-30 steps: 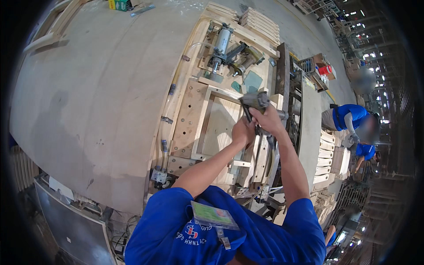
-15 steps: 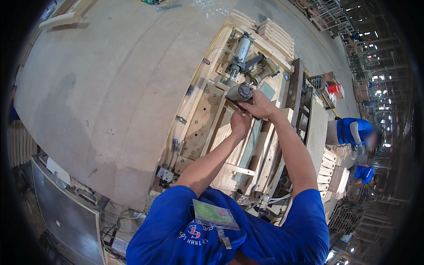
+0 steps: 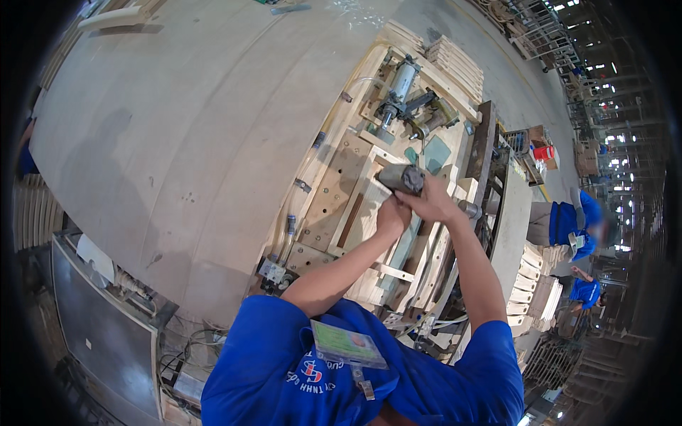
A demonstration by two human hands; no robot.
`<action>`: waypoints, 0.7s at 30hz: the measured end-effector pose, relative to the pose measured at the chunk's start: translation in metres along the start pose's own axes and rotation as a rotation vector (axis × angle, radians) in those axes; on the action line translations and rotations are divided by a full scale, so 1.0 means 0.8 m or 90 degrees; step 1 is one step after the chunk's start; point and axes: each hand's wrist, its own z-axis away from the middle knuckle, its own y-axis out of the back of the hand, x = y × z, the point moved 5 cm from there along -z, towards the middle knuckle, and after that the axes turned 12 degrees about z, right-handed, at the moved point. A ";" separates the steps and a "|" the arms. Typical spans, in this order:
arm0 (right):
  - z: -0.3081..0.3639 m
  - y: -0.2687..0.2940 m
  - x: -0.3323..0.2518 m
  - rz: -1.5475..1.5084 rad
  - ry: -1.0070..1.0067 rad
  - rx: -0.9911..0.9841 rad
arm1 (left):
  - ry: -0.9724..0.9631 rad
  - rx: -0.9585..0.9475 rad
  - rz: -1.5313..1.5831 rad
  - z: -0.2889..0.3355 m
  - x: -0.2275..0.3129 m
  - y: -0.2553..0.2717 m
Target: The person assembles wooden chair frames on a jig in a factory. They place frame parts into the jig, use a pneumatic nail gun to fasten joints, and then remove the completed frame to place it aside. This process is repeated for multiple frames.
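My right hand (image 3: 435, 201) is closed round a grey nail gun (image 3: 399, 179) with a thick cylindrical head, held above a wooden frame. Against it, just below the tool, my left hand (image 3: 393, 216) is closed with fingers curled; what it grips is hidden. Under both hands lies the pale wooden frame (image 3: 396, 272) with long rails and a crosspiece, set in a wooden jig (image 3: 334, 192) dotted with bolts. The contact between tool and wood is hidden from view.
A silver air cylinder (image 3: 403, 79) and a second clamp (image 3: 440, 113) are mounted on the jig's far end. Curved wooden slats (image 3: 455, 67) are stacked beyond it. A dark metal beam (image 3: 485, 142) runs along the right. A co-worker in blue (image 3: 565, 220) stands farther right.
Both hands and the nail gun have moved nearer to me and slightly right, along the frame. The tool's head is tilted differently. The whole view has shifted a little.
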 end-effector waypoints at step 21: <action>0.088 -0.097 -0.116 -0.061 0.090 -0.237 | 0.278 -0.088 0.390 0.187 -0.058 0.083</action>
